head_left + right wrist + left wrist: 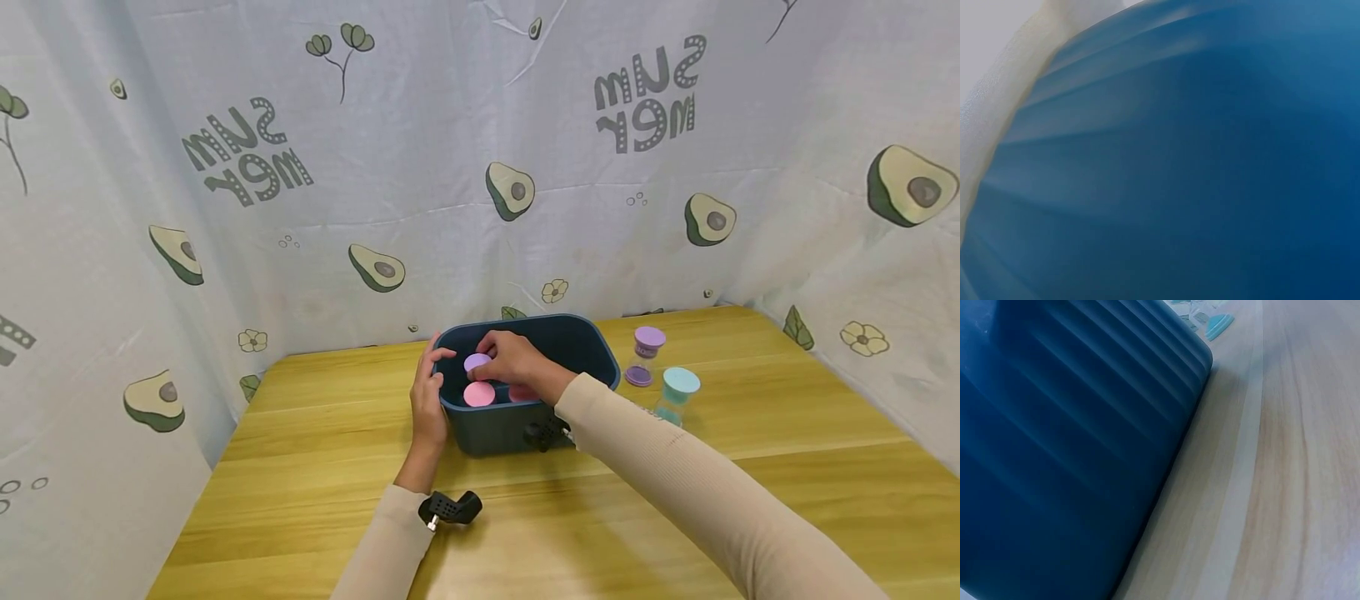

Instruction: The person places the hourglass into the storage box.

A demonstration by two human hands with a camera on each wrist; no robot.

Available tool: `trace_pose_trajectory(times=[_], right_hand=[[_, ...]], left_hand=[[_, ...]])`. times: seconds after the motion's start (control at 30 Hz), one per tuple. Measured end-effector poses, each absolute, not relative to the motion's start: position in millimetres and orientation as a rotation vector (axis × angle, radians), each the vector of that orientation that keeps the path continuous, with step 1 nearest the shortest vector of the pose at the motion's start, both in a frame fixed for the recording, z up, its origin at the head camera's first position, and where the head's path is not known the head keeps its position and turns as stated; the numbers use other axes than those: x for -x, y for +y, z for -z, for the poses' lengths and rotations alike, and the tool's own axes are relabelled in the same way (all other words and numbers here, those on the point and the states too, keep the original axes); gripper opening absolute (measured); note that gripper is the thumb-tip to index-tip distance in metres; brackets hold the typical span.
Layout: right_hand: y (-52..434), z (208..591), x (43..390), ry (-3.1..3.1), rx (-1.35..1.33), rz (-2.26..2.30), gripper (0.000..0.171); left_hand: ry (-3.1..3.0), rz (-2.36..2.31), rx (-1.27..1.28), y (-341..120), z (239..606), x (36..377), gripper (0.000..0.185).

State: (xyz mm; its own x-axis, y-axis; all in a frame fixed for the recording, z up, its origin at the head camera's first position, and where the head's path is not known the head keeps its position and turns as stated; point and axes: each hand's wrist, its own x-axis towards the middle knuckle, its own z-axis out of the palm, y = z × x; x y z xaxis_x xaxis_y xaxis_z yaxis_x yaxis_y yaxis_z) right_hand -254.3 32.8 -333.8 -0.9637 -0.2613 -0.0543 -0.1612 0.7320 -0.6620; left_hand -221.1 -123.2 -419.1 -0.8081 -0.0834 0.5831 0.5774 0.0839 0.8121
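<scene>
A dark blue bin (495,432) stands on the table. My right hand (516,360) reaches into it and pinches a sand timer with a purple cap (477,362) near the left end. Just in front of that one, a pink-capped sand timer (479,394) sits inside the bin. Another pink cap (522,392) is partly covered by my right wrist. My left hand (429,404) rests against the bin's left end, with its fingers spread at the rim. Both wrist views show mostly the bin's ribbed outer wall (1085,425), and neither shows the fingers.
To the bin's right stand a purple sand timer (647,354) and a teal sand timer (678,392), the teal one partly behind my right sleeve (675,467). A printed curtain (450,167) hangs behind the wooden table (322,467).
</scene>
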Motion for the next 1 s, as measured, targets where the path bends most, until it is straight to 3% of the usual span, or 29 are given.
trace_pose_trajectory(times=[1.0], right_hand=[[32.6,327.4,253.0,2.781,0.297,1.132,0.046]], left_hand=[[-1.897,1.779,0.465,-122.9,414.8,221.8,0.038]])
